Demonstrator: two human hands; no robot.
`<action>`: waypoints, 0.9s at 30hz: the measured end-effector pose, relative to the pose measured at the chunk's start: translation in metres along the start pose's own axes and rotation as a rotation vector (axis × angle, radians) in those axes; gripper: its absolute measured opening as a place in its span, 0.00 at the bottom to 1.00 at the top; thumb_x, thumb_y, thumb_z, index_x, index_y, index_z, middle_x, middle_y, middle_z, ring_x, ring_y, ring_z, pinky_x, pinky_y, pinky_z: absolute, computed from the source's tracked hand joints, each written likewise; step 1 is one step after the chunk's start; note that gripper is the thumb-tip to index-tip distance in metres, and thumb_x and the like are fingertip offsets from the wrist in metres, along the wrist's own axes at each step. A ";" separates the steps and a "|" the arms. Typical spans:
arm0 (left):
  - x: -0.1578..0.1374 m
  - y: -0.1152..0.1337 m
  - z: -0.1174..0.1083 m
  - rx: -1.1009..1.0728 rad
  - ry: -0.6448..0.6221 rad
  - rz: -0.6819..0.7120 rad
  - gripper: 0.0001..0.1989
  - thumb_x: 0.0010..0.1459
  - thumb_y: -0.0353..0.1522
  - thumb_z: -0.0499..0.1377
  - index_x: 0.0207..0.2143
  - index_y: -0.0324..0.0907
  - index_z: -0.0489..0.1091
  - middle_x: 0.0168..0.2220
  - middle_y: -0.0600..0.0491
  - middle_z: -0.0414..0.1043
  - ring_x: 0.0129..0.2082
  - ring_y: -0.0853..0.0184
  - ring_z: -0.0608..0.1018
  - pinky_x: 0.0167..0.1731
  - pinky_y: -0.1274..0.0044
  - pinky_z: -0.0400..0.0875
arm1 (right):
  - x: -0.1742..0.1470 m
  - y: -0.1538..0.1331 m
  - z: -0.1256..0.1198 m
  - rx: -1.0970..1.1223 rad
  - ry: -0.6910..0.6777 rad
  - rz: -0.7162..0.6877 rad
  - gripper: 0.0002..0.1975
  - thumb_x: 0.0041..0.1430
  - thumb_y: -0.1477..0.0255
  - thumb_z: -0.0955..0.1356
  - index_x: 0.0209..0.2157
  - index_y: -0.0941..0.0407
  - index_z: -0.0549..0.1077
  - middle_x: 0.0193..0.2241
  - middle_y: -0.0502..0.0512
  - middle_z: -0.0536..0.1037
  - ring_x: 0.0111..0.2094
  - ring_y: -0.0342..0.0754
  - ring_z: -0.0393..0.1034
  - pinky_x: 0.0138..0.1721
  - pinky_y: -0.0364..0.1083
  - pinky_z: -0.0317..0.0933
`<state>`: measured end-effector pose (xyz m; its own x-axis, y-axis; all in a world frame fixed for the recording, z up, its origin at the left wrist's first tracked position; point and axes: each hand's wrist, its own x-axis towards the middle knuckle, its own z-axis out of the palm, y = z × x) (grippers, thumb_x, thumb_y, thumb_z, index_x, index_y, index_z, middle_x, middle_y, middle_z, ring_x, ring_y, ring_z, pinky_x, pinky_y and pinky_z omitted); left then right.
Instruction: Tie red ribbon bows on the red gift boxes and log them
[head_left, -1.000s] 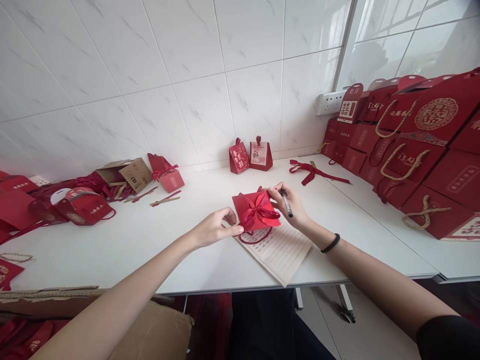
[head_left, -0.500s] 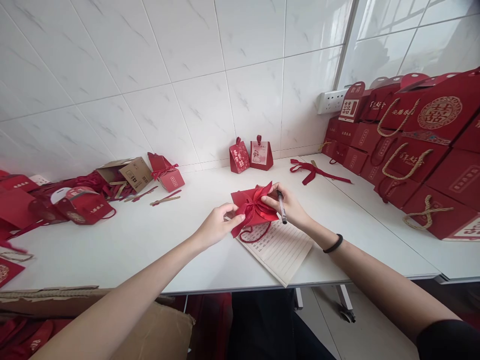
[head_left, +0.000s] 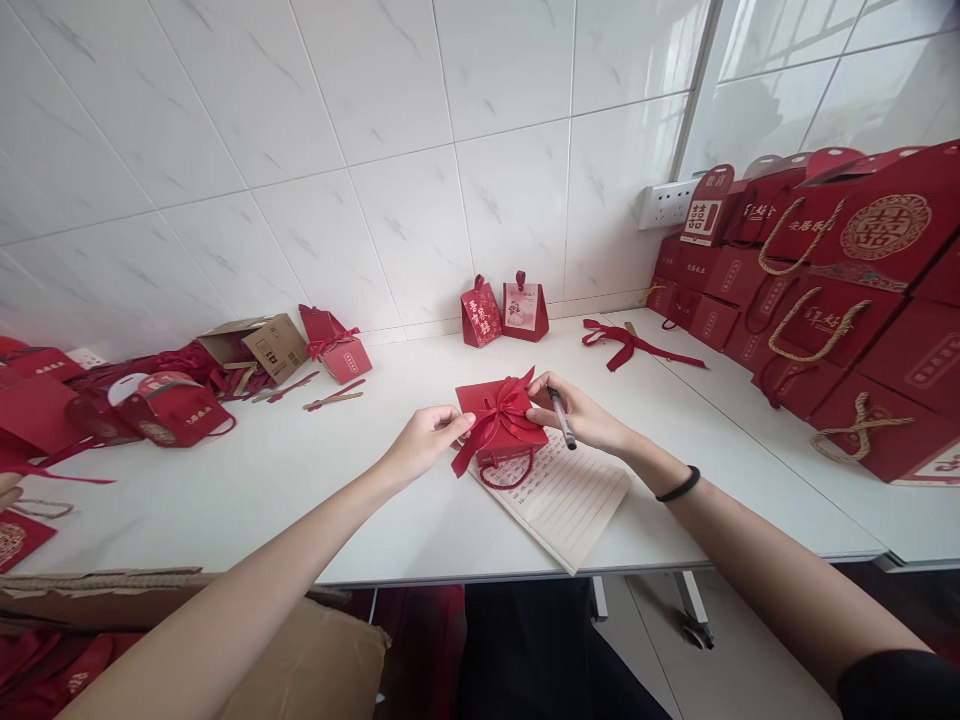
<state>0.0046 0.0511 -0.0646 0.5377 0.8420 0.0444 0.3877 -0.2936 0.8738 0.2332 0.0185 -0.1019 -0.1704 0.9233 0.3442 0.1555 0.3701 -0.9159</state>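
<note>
A small red gift box (head_left: 466,400) is topped by a red ribbon bow (head_left: 501,412), and a twisted red cord handle (head_left: 517,483) hangs at its near side. At the box's left edge, my left hand (head_left: 433,438) pinches the box or the ribbon lying along it; which one is hidden. My right hand (head_left: 577,410) keeps a pen (head_left: 562,420) tucked in its fingers, while its fingertips touch the bow's right side. Partly beneath the box lies a lined notebook (head_left: 574,505) with handwriting near its top.
Two small red boxes (head_left: 525,312) stand by the wall. Loose ribbon (head_left: 622,345) lies right of them. Red gift boxes (head_left: 847,320) are stacked at the right. Leftward are a cardboard box (head_left: 274,345), a red box with a bow (head_left: 349,355) and more red boxes (head_left: 172,410).
Both hands have drawn slightly apart, and the bow's loops lie more spread over the box. The box has shifted a little left. At the far left edge, a red ribbon has moved.
</note>
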 end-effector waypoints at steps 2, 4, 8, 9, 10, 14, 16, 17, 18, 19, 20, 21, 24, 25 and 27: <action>-0.001 0.001 0.000 -0.016 0.025 0.006 0.17 0.49 0.45 0.57 0.25 0.39 0.61 0.25 0.57 0.64 0.27 0.72 0.68 0.32 0.77 0.64 | 0.000 -0.002 0.000 0.007 0.004 0.006 0.16 0.52 0.61 0.69 0.32 0.56 0.61 0.21 0.44 0.58 0.20 0.40 0.51 0.21 0.40 0.49; 0.000 0.000 0.000 -0.023 0.051 0.001 0.17 0.47 0.44 0.58 0.27 0.40 0.60 0.25 0.57 0.65 0.27 0.72 0.69 0.31 0.77 0.64 | 0.000 -0.004 0.000 0.007 0.013 -0.002 0.16 0.52 0.60 0.69 0.31 0.56 0.61 0.21 0.45 0.60 0.21 0.40 0.54 0.21 0.41 0.50; 0.002 -0.005 -0.002 -0.016 0.047 -0.003 0.17 0.48 0.43 0.58 0.33 0.41 0.60 0.27 0.57 0.66 0.28 0.72 0.69 0.33 0.77 0.64 | 0.000 -0.003 0.000 0.004 0.003 -0.025 0.16 0.51 0.60 0.69 0.29 0.55 0.61 0.27 0.50 0.66 0.33 0.49 0.65 0.30 0.44 0.58; 0.002 -0.006 -0.002 -0.009 0.040 0.000 0.17 0.49 0.43 0.58 0.34 0.41 0.60 0.27 0.57 0.66 0.28 0.71 0.70 0.33 0.76 0.64 | 0.000 -0.002 0.000 -0.015 -0.005 -0.026 0.16 0.50 0.61 0.70 0.28 0.55 0.61 0.28 0.51 0.67 0.38 0.52 0.66 0.33 0.46 0.58; 0.003 -0.007 -0.002 -0.003 0.034 0.003 0.17 0.49 0.43 0.57 0.35 0.41 0.60 0.28 0.57 0.67 0.29 0.71 0.70 0.33 0.76 0.64 | 0.000 -0.002 0.000 -0.043 -0.014 -0.027 0.16 0.49 0.62 0.71 0.27 0.55 0.61 0.29 0.51 0.67 0.41 0.53 0.65 0.36 0.47 0.58; 0.003 -0.008 -0.004 0.027 0.025 -0.010 0.17 0.51 0.43 0.57 0.38 0.41 0.60 0.27 0.58 0.66 0.29 0.71 0.70 0.35 0.75 0.63 | 0.000 -0.006 0.000 -0.131 -0.044 -0.048 0.15 0.49 0.64 0.70 0.23 0.55 0.60 0.24 0.49 0.64 0.35 0.51 0.64 0.35 0.47 0.57; 0.003 -0.007 -0.004 0.034 0.035 -0.038 0.18 0.50 0.43 0.57 0.38 0.41 0.60 0.27 0.57 0.67 0.30 0.70 0.70 0.35 0.75 0.63 | 0.000 -0.007 0.000 -0.121 -0.062 -0.058 0.16 0.50 0.63 0.70 0.23 0.55 0.60 0.23 0.49 0.62 0.31 0.48 0.63 0.33 0.46 0.56; 0.003 -0.007 -0.004 0.033 0.041 -0.060 0.18 0.50 0.43 0.57 0.37 0.41 0.60 0.28 0.57 0.67 0.30 0.70 0.70 0.36 0.75 0.63 | 0.000 -0.008 0.000 -0.112 -0.069 -0.060 0.16 0.50 0.62 0.70 0.22 0.55 0.60 0.23 0.49 0.62 0.30 0.48 0.62 0.32 0.46 0.56; 0.003 -0.007 -0.004 0.033 0.042 -0.081 0.18 0.49 0.44 0.57 0.37 0.41 0.61 0.28 0.56 0.68 0.31 0.70 0.71 0.36 0.75 0.63 | 0.000 -0.008 -0.001 -0.100 -0.076 -0.060 0.16 0.50 0.62 0.70 0.22 0.55 0.60 0.23 0.48 0.61 0.29 0.47 0.61 0.32 0.45 0.55; 0.003 -0.007 -0.005 0.037 0.034 -0.098 0.18 0.49 0.45 0.57 0.36 0.40 0.62 0.29 0.55 0.69 0.31 0.69 0.71 0.36 0.75 0.63 | 0.000 -0.008 -0.001 -0.085 -0.080 -0.058 0.16 0.49 0.62 0.70 0.22 0.55 0.60 0.23 0.48 0.61 0.29 0.47 0.61 0.31 0.45 0.55; 0.002 -0.007 -0.005 0.047 0.017 -0.109 0.18 0.49 0.45 0.57 0.33 0.40 0.63 0.29 0.55 0.68 0.31 0.69 0.71 0.36 0.75 0.63 | 0.000 -0.008 -0.002 -0.069 -0.082 -0.056 0.17 0.49 0.62 0.70 0.22 0.55 0.60 0.23 0.48 0.60 0.29 0.46 0.61 0.30 0.44 0.55; 0.002 -0.007 -0.005 0.064 -0.005 -0.111 0.18 0.50 0.46 0.56 0.31 0.39 0.64 0.28 0.55 0.68 0.30 0.69 0.70 0.36 0.75 0.63 | 0.000 -0.008 -0.002 -0.052 -0.083 -0.050 0.17 0.48 0.62 0.71 0.22 0.55 0.60 0.22 0.48 0.60 0.29 0.46 0.61 0.30 0.44 0.54; 0.001 -0.006 -0.005 0.114 -0.065 -0.070 0.19 0.52 0.47 0.53 0.23 0.39 0.63 0.23 0.57 0.62 0.27 0.70 0.66 0.35 0.75 0.62 | 0.000 -0.008 -0.004 0.019 -0.086 -0.007 0.17 0.48 0.62 0.71 0.22 0.55 0.60 0.22 0.48 0.61 0.31 0.48 0.64 0.29 0.44 0.55; 0.000 -0.005 -0.005 0.122 -0.075 -0.058 0.19 0.52 0.46 0.53 0.22 0.39 0.61 0.22 0.58 0.60 0.26 0.71 0.65 0.34 0.75 0.61 | -0.001 -0.009 -0.005 0.046 -0.091 0.007 0.18 0.48 0.61 0.71 0.22 0.55 0.60 0.22 0.49 0.62 0.32 0.48 0.65 0.29 0.44 0.55; -0.001 -0.003 -0.006 0.122 -0.092 -0.052 0.18 0.52 0.45 0.53 0.21 0.40 0.59 0.22 0.59 0.58 0.26 0.72 0.64 0.34 0.76 0.61 | -0.001 -0.010 -0.006 0.108 -0.111 0.027 0.19 0.48 0.60 0.71 0.22 0.55 0.60 0.24 0.50 0.65 0.34 0.50 0.66 0.31 0.44 0.56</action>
<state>-0.0013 0.0540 -0.0639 0.5790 0.8139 -0.0489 0.5019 -0.3085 0.8080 0.2377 0.0143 -0.0920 -0.2753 0.9134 0.2999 0.0574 0.3270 -0.9433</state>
